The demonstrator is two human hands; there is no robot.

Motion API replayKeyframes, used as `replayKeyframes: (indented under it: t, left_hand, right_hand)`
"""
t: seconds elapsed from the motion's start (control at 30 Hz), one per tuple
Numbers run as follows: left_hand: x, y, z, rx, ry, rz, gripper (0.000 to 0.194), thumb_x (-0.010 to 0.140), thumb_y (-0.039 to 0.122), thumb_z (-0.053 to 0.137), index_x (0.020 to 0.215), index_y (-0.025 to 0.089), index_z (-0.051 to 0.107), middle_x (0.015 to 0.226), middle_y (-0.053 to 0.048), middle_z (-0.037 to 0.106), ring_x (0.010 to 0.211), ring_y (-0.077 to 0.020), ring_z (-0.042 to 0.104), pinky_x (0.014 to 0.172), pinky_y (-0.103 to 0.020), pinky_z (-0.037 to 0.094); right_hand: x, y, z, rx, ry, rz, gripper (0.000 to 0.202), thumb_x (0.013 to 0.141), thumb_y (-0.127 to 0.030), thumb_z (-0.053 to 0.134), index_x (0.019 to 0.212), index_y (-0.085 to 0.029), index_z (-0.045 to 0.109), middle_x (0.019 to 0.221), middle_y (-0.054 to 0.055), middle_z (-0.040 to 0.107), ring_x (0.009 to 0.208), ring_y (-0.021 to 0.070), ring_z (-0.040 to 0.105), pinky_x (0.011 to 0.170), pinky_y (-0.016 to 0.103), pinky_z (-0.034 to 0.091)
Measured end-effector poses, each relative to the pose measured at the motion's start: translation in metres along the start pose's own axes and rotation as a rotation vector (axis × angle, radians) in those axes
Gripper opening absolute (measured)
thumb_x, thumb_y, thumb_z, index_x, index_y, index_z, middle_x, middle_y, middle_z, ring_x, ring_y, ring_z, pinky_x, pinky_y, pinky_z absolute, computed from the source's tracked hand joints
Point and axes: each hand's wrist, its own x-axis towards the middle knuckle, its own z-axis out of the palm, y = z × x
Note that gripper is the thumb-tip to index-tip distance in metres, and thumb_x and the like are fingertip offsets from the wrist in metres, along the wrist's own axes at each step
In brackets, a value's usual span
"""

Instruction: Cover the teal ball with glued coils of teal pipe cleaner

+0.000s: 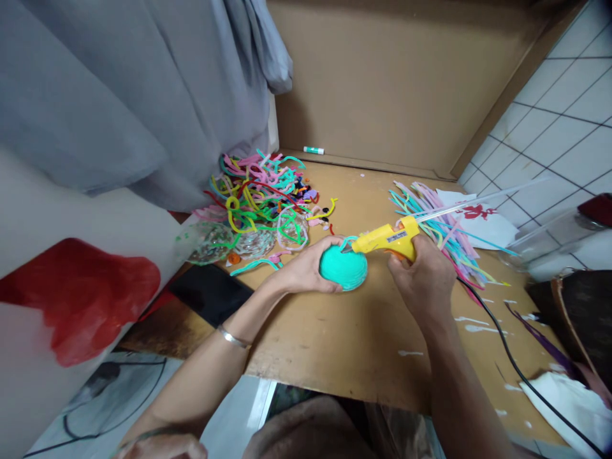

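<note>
A round turquoise piece, its surface lined with coiled strands, is held over the table by my left hand, whose fingers wrap round its left side. My right hand grips a yellow glue gun by its handle. The gun points left, and its metal nozzle meets the upper part of the turquoise piece. A short loop of turquoise strand stands up beside the nozzle. From the back of the gun a long clear glue stick sticks out to the right.
Tangled coloured pipe cleaners lie at the back left beside clear plastic pieces and a black flat object. More pipe cleaners lie at the right. A black cable crosses the right side near a brown bag.
</note>
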Motion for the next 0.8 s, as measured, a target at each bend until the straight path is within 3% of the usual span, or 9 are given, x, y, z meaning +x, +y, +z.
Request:
replayKeyframes:
  t: [0.8]
  left_hand:
    - [-0.0004, -0.0010, 0.0001, -0.002, 0.006, 0.003, 0.085, 0.058, 0.031, 0.084, 0.133, 0.021, 0.046, 0.138, -0.012, 0.056, 0.126, -0.0350, 0.055, 0.105, -0.050, 0.046]
  right_hand:
    - [0.0024, 0.0011, 0.0010, 0.030, -0.028, 0.115, 0.013, 0.072, -0.035, 0.053, 0.077, -0.023, 0.049, 0.069, 0.003, 0.057, 0.063, 0.0201, 0.048, 0.059, 0.031, 0.034]
